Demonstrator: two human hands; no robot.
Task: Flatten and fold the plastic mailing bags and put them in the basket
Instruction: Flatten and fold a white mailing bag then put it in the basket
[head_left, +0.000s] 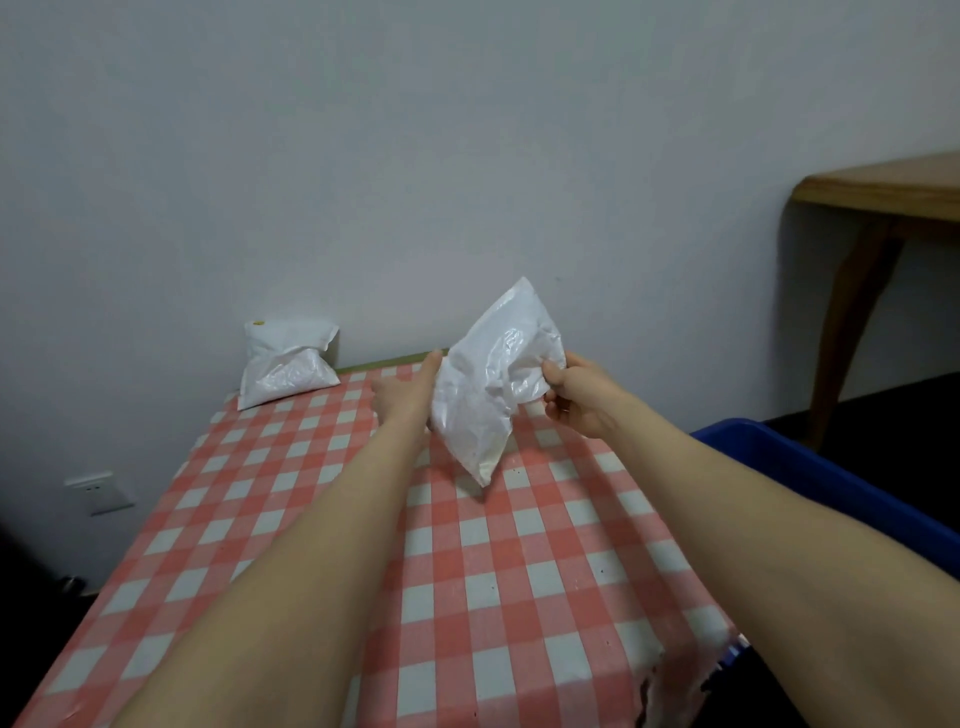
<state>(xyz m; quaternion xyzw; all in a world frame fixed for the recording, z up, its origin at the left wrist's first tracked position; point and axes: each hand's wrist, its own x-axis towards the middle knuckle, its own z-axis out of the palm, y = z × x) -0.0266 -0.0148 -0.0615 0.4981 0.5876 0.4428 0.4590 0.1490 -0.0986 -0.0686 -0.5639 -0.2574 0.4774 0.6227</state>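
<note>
A puffy white plastic mailing bag hangs tilted in the air over the far part of the checked table. My right hand pinches its right edge with curled fingers. My left hand lies against the bag's left side with its fingers stretched out; the fingertips are partly hidden behind the bag. A second white mailing bag leans crumpled against the wall at the table's far left corner. The blue basket stands to the right of the table, only its rim in view.
A red and white checked cloth covers the table. A wooden table stands at the right by the wall. A wall socket sits low on the left.
</note>
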